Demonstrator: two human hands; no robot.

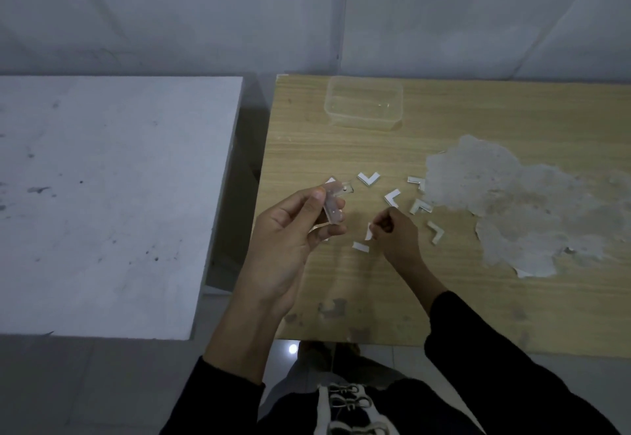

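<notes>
A wood-grain table (pixel 341 147) stands against a grey wall, its veneer worn off in a pale patch (pixel 512 202) on the right. A white table (pixel 102 195) sits left of it across a narrow gap. By the far edge is a clear plastic tub (pixel 363 120) – its contents can't be made out. The left grip (pixel 300 226) pinches a clear corner piece (pixel 333 207) above the table's near left. The right grip (pixel 396 233) pinches a white strip (pixel 368 231) – loose corner pieces (pixel 368 178) lie just beyond.
</notes>
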